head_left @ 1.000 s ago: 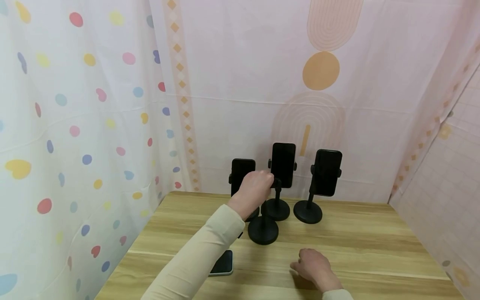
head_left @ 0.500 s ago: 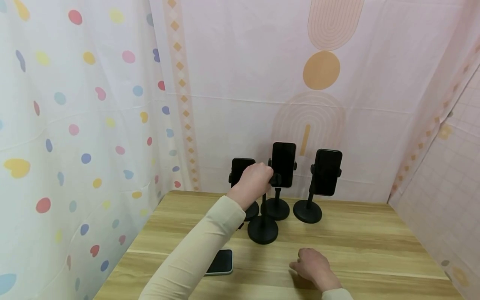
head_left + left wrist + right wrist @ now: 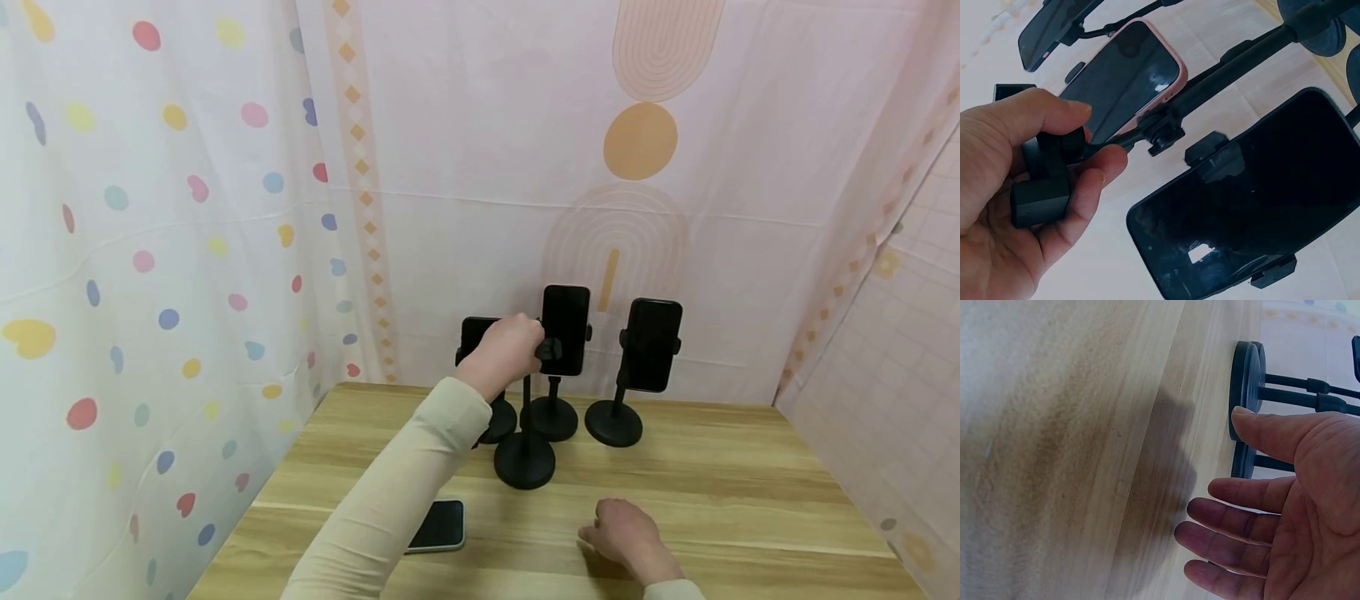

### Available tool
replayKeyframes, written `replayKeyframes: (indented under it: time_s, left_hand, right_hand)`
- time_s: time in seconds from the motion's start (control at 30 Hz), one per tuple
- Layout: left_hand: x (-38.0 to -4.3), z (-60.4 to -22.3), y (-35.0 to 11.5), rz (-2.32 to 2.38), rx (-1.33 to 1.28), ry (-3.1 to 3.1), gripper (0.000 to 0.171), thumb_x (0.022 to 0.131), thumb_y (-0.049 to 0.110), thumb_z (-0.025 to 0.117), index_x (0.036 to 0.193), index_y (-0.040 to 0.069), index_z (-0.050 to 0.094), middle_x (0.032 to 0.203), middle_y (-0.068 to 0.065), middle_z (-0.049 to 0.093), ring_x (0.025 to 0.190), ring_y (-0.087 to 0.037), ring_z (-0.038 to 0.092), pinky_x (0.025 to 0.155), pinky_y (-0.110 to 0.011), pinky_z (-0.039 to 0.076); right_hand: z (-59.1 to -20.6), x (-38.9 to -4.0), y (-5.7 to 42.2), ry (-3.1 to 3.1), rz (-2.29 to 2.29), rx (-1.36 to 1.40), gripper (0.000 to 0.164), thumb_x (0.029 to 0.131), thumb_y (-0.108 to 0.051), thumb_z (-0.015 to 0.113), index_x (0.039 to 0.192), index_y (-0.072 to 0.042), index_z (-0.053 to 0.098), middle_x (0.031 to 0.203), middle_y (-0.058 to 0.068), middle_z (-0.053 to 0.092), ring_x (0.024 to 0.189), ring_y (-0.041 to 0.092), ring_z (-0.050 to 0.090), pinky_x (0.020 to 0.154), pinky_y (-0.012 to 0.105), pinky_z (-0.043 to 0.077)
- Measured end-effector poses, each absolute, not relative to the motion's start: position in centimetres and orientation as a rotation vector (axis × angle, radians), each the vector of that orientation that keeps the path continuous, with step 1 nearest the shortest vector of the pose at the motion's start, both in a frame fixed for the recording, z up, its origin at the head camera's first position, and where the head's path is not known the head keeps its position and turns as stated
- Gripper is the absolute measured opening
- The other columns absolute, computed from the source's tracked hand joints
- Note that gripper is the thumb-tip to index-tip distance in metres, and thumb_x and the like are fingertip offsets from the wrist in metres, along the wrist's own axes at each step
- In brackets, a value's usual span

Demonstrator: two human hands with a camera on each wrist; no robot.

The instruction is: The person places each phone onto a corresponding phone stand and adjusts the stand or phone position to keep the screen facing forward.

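Note:
In the head view, my left hand (image 3: 502, 354) is at the top of the front black phone stand (image 3: 524, 463), whose round base rests on the table. The left wrist view shows the thumb and fingers gripping the stand's phone clamp (image 3: 1041, 200), with no phone in it. My right hand (image 3: 624, 537) is low over the wooden table at the front right, holding nothing. Its fingers (image 3: 1235, 519) are loosely extended in the right wrist view. A phone (image 3: 438, 527) lies face up on the table, partly hidden by my left sleeve.
Behind the front stand are three more stands bearing upright phones: a left phone (image 3: 474, 335) partly behind my hand, a middle phone (image 3: 566, 329) and a right phone (image 3: 652, 344). Patterned curtains (image 3: 480, 125) enclose the wooden table (image 3: 720, 483).
My left hand has risen a little at the top of the front stand, and more of the clamp shows beside it. The stand's base and my right hand stay in place.

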State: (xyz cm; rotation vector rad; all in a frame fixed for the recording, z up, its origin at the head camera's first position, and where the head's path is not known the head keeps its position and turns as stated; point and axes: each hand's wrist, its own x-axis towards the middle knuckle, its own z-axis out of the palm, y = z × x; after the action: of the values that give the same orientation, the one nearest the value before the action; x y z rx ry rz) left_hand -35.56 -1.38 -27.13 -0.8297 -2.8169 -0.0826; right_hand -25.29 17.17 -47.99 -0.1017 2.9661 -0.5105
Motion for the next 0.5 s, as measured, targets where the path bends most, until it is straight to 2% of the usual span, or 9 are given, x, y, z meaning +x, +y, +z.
replayKeyframes:
  time_s: [0.27, 0.5]
  left_hand:
    - [-35.94, -26.32, -1.47, -0.120, -0.843, -2.850, 0.019, 0.088, 0.005, 0.071, 0.073, 0.010, 0.062, 0.071, -0.003, 0.056, 0.059, -0.015, 0.049, 0.056, -0.026, 0.037]
    - [-36.17, -26.25, -1.37, -0.120, -0.854, -2.847, 0.014, 0.088, 0.004, 0.071, 0.077, 0.011, 0.065, 0.072, -0.002, 0.058, 0.062, -0.015, 0.054, 0.056, -0.026, 0.040]
  right_hand:
    - [-48.02, -25.14, 17.16, 2.968, -0.506, -0.100, 0.028, 0.088, -0.030, 0.074, 0.084, -0.004, 0.064, 0.080, 0.005, 0.059, 0.075, 0.023, 0.057, 0.071, 0.044, 0.050]
    - [-47.86, -25.06, 17.19, 2.973, -0.503, -0.115, 0.028, 0.088, -0.030, 0.073, 0.085, -0.004, 0.064, 0.081, 0.005, 0.060, 0.077, 0.024, 0.058, 0.073, 0.045, 0.051]
